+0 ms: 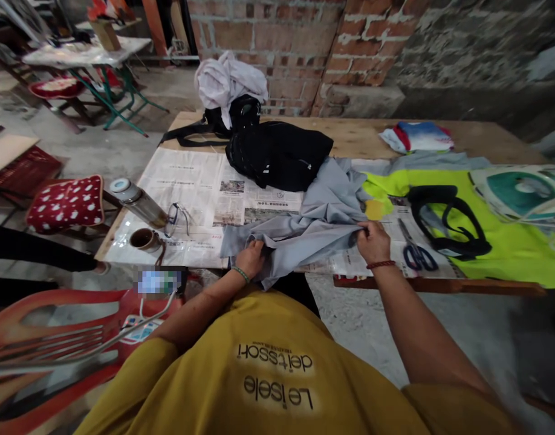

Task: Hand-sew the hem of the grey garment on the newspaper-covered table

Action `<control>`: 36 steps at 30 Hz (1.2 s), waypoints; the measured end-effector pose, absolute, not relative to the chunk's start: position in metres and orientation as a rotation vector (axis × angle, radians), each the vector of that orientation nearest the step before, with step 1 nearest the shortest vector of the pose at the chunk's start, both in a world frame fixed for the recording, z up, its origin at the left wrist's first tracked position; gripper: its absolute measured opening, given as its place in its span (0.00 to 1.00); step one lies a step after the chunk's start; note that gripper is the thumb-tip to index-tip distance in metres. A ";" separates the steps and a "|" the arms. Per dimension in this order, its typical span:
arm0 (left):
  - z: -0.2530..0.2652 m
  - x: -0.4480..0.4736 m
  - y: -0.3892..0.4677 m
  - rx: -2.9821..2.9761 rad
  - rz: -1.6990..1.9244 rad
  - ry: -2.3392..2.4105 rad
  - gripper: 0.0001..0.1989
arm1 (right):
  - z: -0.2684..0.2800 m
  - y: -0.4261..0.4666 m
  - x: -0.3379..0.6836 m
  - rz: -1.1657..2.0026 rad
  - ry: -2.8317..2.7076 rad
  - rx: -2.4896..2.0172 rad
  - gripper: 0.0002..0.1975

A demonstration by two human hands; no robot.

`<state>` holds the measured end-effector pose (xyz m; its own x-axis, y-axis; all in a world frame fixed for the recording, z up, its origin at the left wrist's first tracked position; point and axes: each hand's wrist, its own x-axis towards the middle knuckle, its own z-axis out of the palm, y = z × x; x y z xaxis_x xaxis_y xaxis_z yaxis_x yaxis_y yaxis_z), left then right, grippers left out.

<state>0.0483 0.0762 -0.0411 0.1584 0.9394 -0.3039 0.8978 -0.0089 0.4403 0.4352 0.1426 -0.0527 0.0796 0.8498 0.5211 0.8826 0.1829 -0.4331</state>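
A light grey cloth [314,217], rumpled and fabric-thin, stretches between my two hands at the table's front edge. My left hand [250,260], with a green bracelet at the wrist, is closed on its near left part. Farther right, my right hand [373,243], with a reddish beaded bracelet, pinches the cloth's right edge. The cloth's far part runs back toward a black bag [277,154]. Right of my right hand lie scissors [417,251] with dark handles, and a black strap-like loop [450,220] rests on bright yellow-green fabric [508,254].
Newspaper [191,175] covers part of the wooden table [481,136]. On its left stand a bottle [139,202], a brown mug [145,240] and glasses [178,220]. A green-and-white iron [525,190] sits at right. A red chair [100,302] and phone [159,281] are at lower left.
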 end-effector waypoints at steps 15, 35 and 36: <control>-0.042 0.050 0.089 1.962 -0.065 1.678 0.14 | -0.053 0.148 0.437 -0.054 -1.763 -1.685 0.08; -0.024 0.032 0.079 2.075 0.399 1.478 0.12 | -0.051 0.146 0.429 -0.036 -1.768 -1.683 0.07; -0.023 0.032 0.080 2.073 0.391 1.455 0.12 | -0.051 0.146 0.430 -0.040 -1.777 -1.677 0.06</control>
<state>0.0322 0.0804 -0.0230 0.3648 0.9273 -0.0843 0.7604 -0.2445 0.6017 0.4295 0.1456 -0.0509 0.0654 0.8709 0.4871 0.8921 0.1677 -0.4195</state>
